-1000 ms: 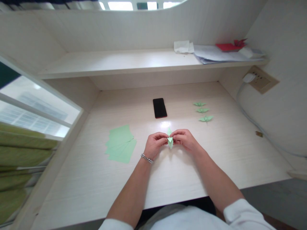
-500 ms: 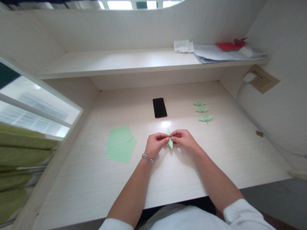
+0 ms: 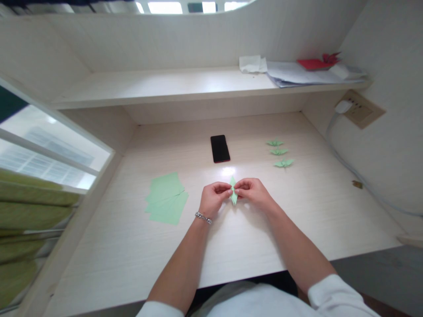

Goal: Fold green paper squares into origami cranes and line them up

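Note:
Between my hands is a narrow, pointed piece of folded green paper [image 3: 234,197], its long axis running away from me. My left hand [image 3: 215,197] pinches its left side with thumb and fingers; a chain bracelet [image 3: 203,218] circles that wrist. From the other side my right hand [image 3: 253,192] pinches it as well, and the fingertips of both hands nearly meet over its middle. Loose green paper sheets [image 3: 168,198] lie fanned out to the left. Three folded green paper cranes stand in a column at the right, the nearest crane [image 3: 283,163] closest to my right hand.
A black phone [image 3: 220,149] lies beyond my hands. Above the desk [image 3: 132,264], a shelf [image 3: 158,86] bears papers [image 3: 297,74] and a red folded paper [image 3: 315,64]. At the right wall a white cable [image 3: 346,165] runs from a socket [image 3: 363,110].
The folded green paper has turned slightly and now points more straight away from me, with more of its middle showing between my fingertips. Both hands stay in nearly the same place.

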